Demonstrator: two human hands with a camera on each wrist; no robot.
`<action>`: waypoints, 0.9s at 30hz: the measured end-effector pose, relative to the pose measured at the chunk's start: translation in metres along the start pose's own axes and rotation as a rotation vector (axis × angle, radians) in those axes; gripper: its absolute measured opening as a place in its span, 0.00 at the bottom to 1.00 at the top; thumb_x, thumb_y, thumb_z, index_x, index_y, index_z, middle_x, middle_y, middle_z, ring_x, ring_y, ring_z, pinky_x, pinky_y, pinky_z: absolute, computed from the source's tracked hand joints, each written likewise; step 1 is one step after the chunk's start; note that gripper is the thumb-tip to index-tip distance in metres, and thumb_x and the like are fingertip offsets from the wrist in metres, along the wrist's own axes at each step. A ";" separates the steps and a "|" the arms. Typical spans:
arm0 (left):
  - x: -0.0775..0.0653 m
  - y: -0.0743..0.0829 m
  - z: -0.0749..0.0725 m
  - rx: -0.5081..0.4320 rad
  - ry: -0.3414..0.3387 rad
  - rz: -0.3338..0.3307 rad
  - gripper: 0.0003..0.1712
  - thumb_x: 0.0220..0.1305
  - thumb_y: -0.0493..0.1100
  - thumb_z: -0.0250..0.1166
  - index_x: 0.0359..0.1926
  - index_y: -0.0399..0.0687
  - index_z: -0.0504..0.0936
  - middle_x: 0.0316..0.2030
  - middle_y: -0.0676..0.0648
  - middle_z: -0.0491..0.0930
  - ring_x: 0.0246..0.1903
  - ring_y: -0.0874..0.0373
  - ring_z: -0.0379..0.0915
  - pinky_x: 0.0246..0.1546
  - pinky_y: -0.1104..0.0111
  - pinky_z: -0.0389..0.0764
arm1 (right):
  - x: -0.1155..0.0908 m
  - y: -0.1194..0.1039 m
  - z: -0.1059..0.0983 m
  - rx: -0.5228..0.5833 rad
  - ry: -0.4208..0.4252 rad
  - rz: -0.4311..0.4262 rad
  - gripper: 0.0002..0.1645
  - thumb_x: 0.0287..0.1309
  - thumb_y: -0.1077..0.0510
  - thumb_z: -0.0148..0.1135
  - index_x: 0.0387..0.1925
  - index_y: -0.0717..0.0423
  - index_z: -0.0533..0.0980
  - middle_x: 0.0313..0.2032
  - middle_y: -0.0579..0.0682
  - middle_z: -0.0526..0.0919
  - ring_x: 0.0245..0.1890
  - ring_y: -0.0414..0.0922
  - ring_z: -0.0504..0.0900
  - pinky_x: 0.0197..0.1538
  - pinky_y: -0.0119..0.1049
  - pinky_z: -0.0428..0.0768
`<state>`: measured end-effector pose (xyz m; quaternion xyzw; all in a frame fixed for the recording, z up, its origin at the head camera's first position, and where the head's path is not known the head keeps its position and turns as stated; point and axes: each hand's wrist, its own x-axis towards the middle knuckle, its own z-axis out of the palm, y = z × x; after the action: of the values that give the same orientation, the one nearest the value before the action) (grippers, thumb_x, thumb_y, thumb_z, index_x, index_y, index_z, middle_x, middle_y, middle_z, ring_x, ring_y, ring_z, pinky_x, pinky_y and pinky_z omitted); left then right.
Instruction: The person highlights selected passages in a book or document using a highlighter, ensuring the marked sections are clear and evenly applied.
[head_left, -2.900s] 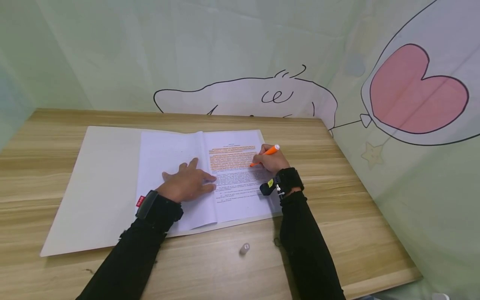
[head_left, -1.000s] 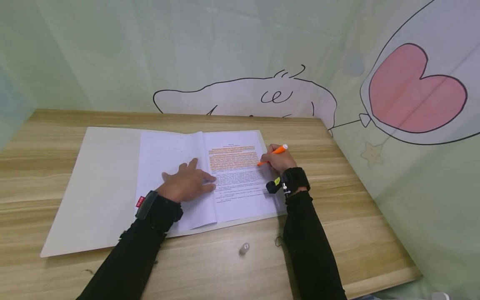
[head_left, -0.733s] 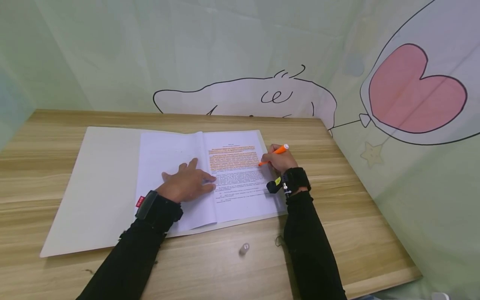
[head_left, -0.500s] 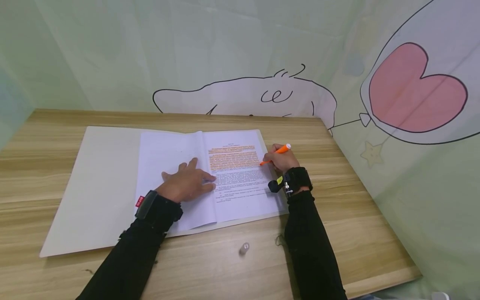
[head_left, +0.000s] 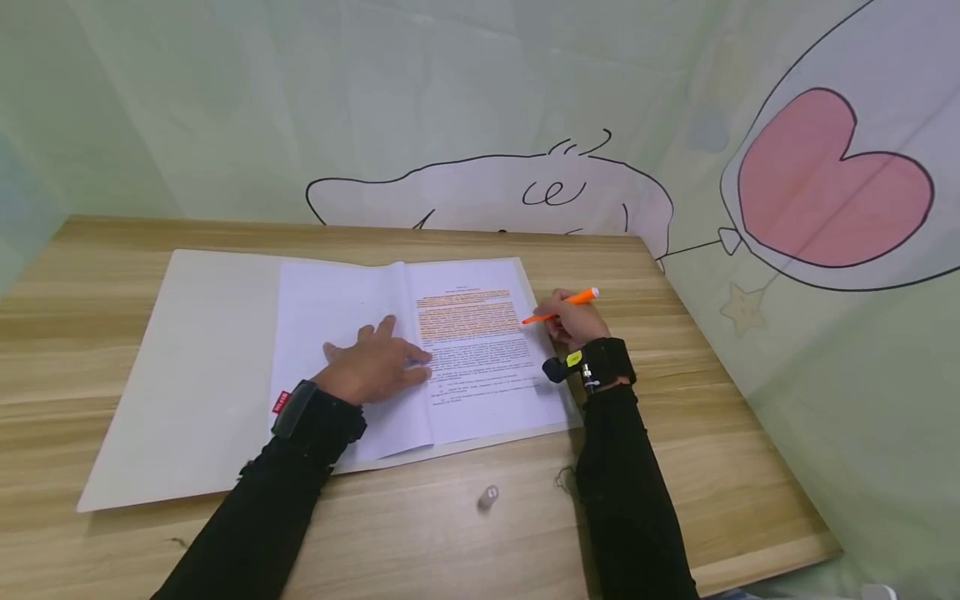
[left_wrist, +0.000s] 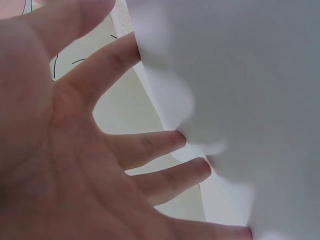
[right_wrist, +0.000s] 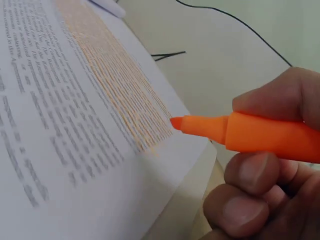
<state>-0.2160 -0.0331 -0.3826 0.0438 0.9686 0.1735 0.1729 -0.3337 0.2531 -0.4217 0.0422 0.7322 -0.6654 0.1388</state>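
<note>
My right hand (head_left: 576, 323) pinches an orange highlighter (right_wrist: 270, 136) between thumb and fingers. Its bare orange tip hovers near the right margin of the printed page (head_left: 487, 417); whether it touches the paper I cannot tell. Orange marking (head_left: 468, 315) covers the upper paragraphs, and the lower lines are plain black print. My left hand (head_left: 371, 362) rests with spread, straight fingers on the blank left-hand page (head_left: 330, 292), its thumb side by the fold. In the left wrist view the fingertips (left_wrist: 200, 167) press against white paper. Both pages lie in an opened white folder (head_left: 195, 358).
A small pale cap (head_left: 488, 497) stands on the wooden table (head_left: 420, 533) in front of the folder. A red tag (head_left: 281, 402) shows by the left wrist. Behind and to the right, a cloth wall (head_left: 450, 100) with cartoon drawings borders the table.
My right hand has slid rightward with the highlighter, from the marked text to the page's right margin, and the pen now lies flatter. The left hand has stayed in place.
</note>
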 end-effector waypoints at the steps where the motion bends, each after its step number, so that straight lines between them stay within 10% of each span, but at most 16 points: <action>1: 0.000 0.000 0.000 0.000 0.002 0.001 0.23 0.67 0.56 0.63 0.60 0.58 0.82 0.75 0.31 0.49 0.66 0.30 0.54 0.58 0.18 0.46 | -0.002 -0.003 0.004 0.008 0.010 -0.006 0.20 0.56 0.67 0.64 0.14 0.54 0.67 0.13 0.47 0.69 0.13 0.43 0.64 0.16 0.31 0.58; 14: 0.000 -0.004 0.001 0.031 -0.008 0.007 0.23 0.66 0.56 0.64 0.61 0.62 0.81 0.75 0.32 0.50 0.67 0.30 0.53 0.58 0.19 0.47 | -0.021 -0.011 0.110 -0.258 -0.163 -0.144 0.14 0.53 0.57 0.71 0.21 0.51 0.72 0.14 0.44 0.72 0.16 0.41 0.69 0.21 0.30 0.67; 27: -0.003 -0.002 -0.001 0.054 0.004 0.015 0.23 0.66 0.56 0.64 0.61 0.61 0.82 0.73 0.32 0.53 0.65 0.32 0.56 0.57 0.19 0.50 | -0.020 0.003 0.131 -0.305 -0.133 -0.148 0.15 0.50 0.55 0.73 0.21 0.50 0.73 0.14 0.43 0.74 0.16 0.41 0.71 0.20 0.31 0.66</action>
<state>-0.2139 -0.0353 -0.3819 0.0552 0.9729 0.1488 0.1684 -0.2944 0.1270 -0.4293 -0.0776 0.8151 -0.5562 0.1422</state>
